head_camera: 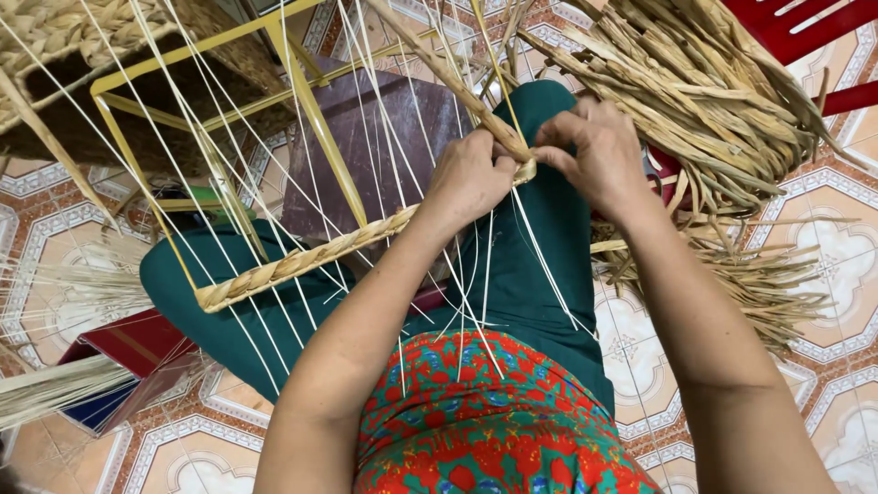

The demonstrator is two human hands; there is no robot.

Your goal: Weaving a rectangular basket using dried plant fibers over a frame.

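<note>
Red and green patterned cloth (485, 430) sits closest to the lens, covering the person's front, and from here everything is placed against the yellow metal frame (302, 110) resting across the lap. Below that frame lie the teal trousers (521, 265), both knees spread wide over the tiled floor (832, 274). Right of the frame, a big heap of dried straw strands (713, 101) piles up, spilling down toward the floor. Up at the frame's far left corner sits a finished woven basket (82, 55). Behind the frame shows a dark purple board (384, 137). Along the frame's near bar runs the woven braid (311, 256), a plaited band already wrapping that edge from its left corner up to the hands. Thin white cords (366, 110) stretch across the frame, fanning down over the trousers.

Now the hands, both at the right end of that near bar! The left hand (471, 178) has its grip closed around the braid's working end, fingers curled tight on it. The right hand (594, 155) meets it just beside, grip pinched together on a straw strand (498, 123) that comes down slanting from above the frame. Knuckles nearly touch.
</note>
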